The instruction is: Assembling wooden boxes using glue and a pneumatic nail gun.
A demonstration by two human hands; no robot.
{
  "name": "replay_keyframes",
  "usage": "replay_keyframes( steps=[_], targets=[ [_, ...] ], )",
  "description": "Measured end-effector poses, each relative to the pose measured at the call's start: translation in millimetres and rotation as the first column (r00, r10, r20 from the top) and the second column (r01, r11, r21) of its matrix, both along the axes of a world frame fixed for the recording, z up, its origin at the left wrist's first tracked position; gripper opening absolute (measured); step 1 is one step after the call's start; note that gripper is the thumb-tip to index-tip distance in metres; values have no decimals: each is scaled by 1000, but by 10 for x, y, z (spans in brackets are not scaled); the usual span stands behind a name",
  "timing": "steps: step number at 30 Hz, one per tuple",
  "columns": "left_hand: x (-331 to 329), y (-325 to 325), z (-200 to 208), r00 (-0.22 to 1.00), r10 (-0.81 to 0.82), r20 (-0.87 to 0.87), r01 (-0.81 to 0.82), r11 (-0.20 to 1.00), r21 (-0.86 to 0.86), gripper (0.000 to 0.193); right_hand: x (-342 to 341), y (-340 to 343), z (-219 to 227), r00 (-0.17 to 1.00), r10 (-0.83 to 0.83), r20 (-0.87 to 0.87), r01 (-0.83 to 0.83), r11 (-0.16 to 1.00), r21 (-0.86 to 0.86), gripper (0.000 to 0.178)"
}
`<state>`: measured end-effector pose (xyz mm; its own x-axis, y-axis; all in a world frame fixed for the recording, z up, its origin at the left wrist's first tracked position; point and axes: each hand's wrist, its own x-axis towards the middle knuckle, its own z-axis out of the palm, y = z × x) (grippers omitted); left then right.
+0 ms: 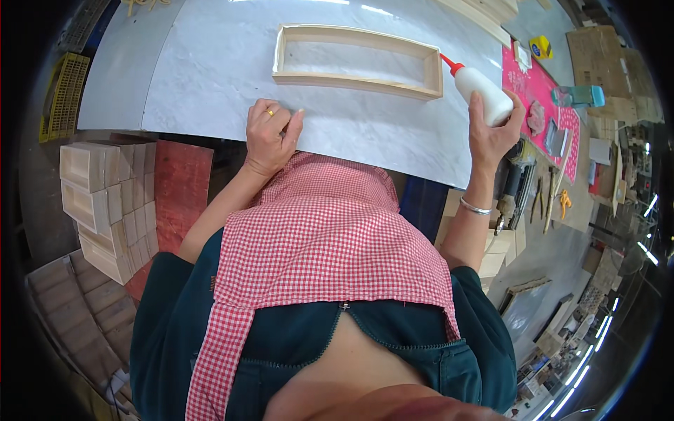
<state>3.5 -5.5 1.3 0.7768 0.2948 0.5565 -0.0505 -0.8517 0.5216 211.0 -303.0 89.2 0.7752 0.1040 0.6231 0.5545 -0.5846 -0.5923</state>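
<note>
A narrow rectangular wooden frame [365, 85] lies on the grey marbled tabletop [210, 70]. White glue-like streaks show along its far and left rims. In my right hand [489, 137] is a white squeeze bottle [484, 91], tilted so that its red nozzle points to the upper left. The nozzle tip is at the frame's far right corner; whether it touches the wood, I cannot tell. My left hand [270, 137], with a ring on one finger, rests by the near table edge below the frame. Its fingers are curled in, and nothing shows in them.
Stacked wooden boxes [105, 203] stand at the left beside a reddish board [182, 196]. Wooden strips [484, 21] lie at the far right. A pink cloth [526, 88], a yellow container [540, 47] and a teal bottle [579, 96] are to the right.
</note>
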Motion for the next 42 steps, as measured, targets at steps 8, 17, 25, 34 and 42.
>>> replay_keyframes(
  steps=[8, 17, 25, 34, 42],
  targets=[
    [32, 4, 6, 1000, -1, 25, 1, 1000, -1, 23, -380, -174, 119, 999, -33, -33, 31, 998, -58, 53],
    [-5, 29, 6, 999, 2, 46, 0, 999, -38, 18, -735, -187, 170, 988, -44, -149, 46, 999, 12, 53],
    [6, 16, -3, 998, 36, 51, -35, 999, -28, 12, -1106, 834, 0, 879, 384, -283, -332, 918, 216, 59],
    [-20, 39, -42, 997, 7, 71, -3, 998, -58, 12, -1159, 1374, -78, 833, 486, -264, -454, 874, 174, 56],
    [-19, 41, -14, 996, -3, 89, 8, 998, -56, 11, -1110, 1166, -49, 912, 372, -174, -360, 928, 100, 57]
  ],
)
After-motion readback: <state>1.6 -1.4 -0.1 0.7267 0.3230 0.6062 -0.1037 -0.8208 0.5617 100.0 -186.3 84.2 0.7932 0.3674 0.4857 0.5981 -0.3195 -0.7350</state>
